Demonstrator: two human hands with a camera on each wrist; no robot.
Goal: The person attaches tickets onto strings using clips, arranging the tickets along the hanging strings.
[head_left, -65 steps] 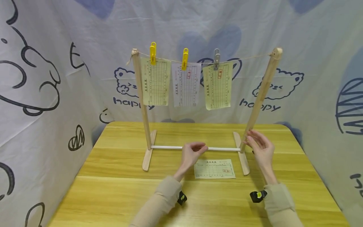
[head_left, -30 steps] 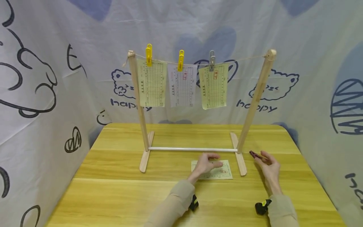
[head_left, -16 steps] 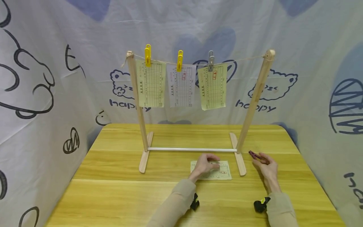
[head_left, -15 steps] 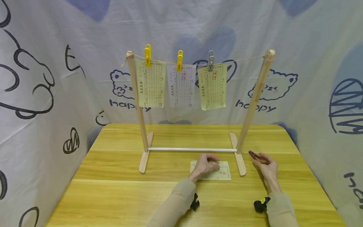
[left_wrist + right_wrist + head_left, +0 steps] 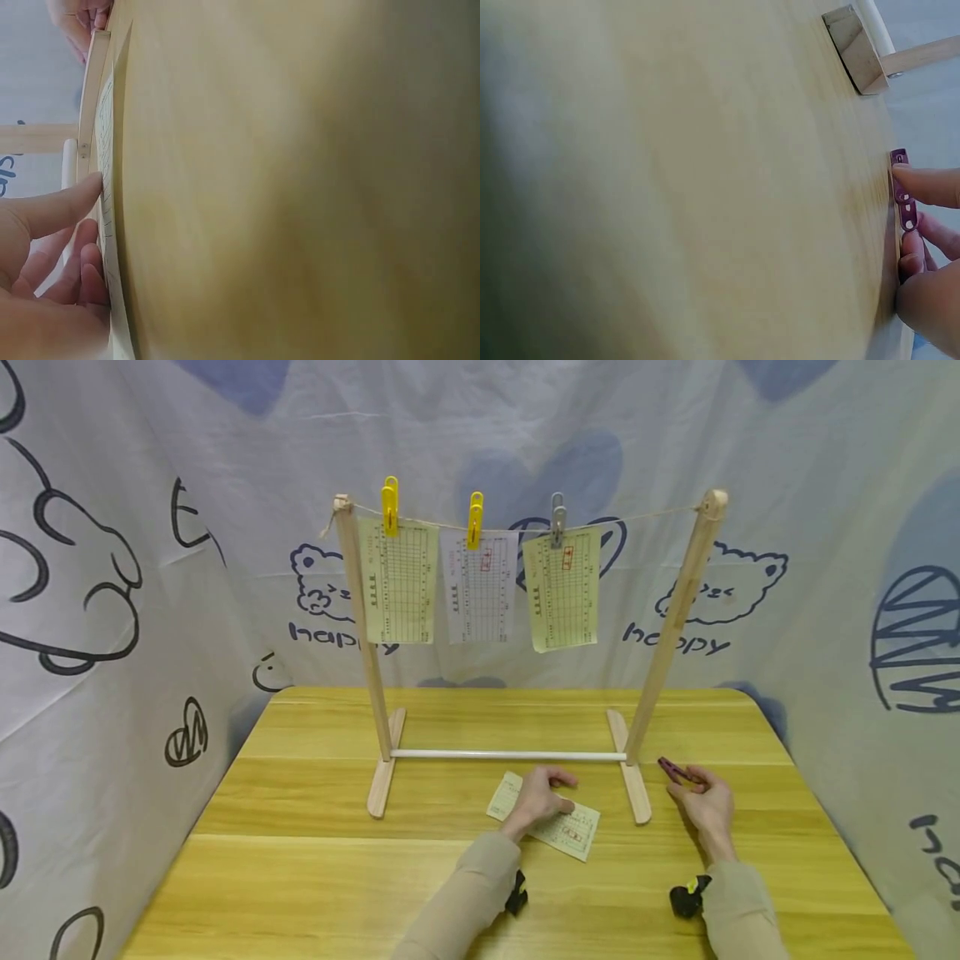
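Observation:
A pale green printed slip (image 5: 558,835) lies askew on the table in front of the wooden stand. My left hand (image 5: 536,797) is over its middle. In the left wrist view, the thumb tip touches the slip (image 5: 109,161) and the loosely bent fingers rest along it. Right of the stand, my right hand (image 5: 708,802) holds a purple clothespin (image 5: 672,769) low over the table between thumb and fingers. The right wrist view shows a fingertip on the clothespin (image 5: 900,176), with other fingers at its lower end.
A wooden stand (image 5: 678,610) with a white crossbar (image 5: 450,753) carries a string. Hanging from it are a green slip (image 5: 397,585), a white slip (image 5: 480,589) and another green slip (image 5: 562,593), held by yellow and grey clothespins (image 5: 557,522). Printed cloth surrounds the table.
My left hand came from the crossbar down onto the slip, which has turned clockwise on the table. My right hand moved from beside the stand's post down to the purple clothespin.

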